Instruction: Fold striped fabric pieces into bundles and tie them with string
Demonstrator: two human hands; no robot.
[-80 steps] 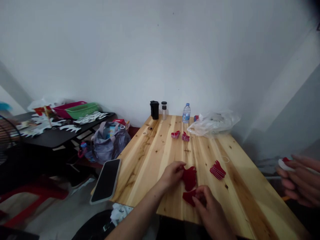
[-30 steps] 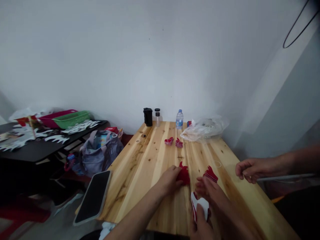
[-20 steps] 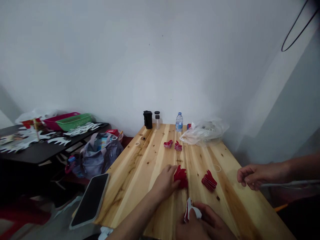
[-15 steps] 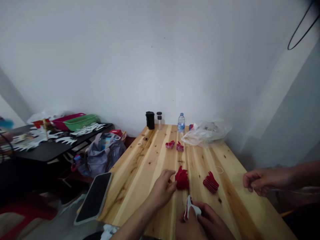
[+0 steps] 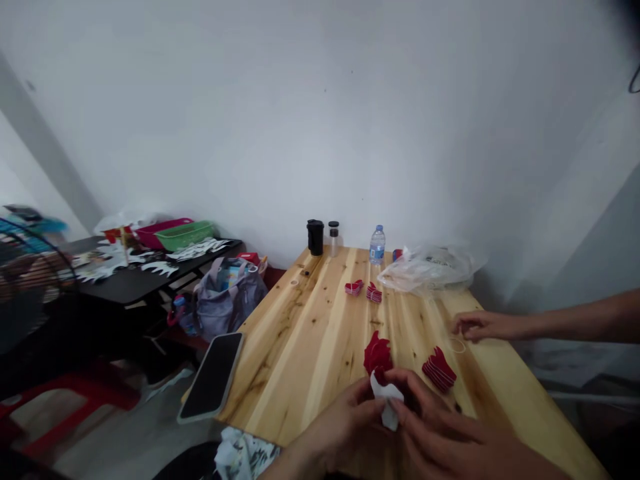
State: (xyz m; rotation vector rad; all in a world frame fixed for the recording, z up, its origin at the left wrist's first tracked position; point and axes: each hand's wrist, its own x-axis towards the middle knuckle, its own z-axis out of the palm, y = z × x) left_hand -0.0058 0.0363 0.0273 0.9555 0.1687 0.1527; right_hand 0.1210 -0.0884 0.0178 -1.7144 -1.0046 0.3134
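Note:
My left hand [image 5: 347, 417] and my right hand [image 5: 435, 423] come together at the near side of the wooden table. Between them they pinch a small cut-out piece [image 5: 387, 400], white on the side facing me, with red showing at its top edge. Just beyond the fingertips lies a loose pile of red cut-outs [image 5: 378, 352], partly overlapped by the held piece. To its right sits a neat stack of red cut-outs with pale edges [image 5: 439, 370], near my right hand but apart from it.
Another person's hand [image 5: 487, 327] rests by a rubber band [image 5: 457, 345] on the right. Farther back are two banded red bundles [image 5: 354, 287], a water bottle [image 5: 377, 245], a plastic bag [image 5: 433, 268] and a black cup [image 5: 315, 237]. A phone [image 5: 213, 377] lies at the left edge.
My left hand has drawn back from beside the red pile to the held piece, which both hands now grip. The other person's hand has moved inward to the rubber band. The view has shifted left.

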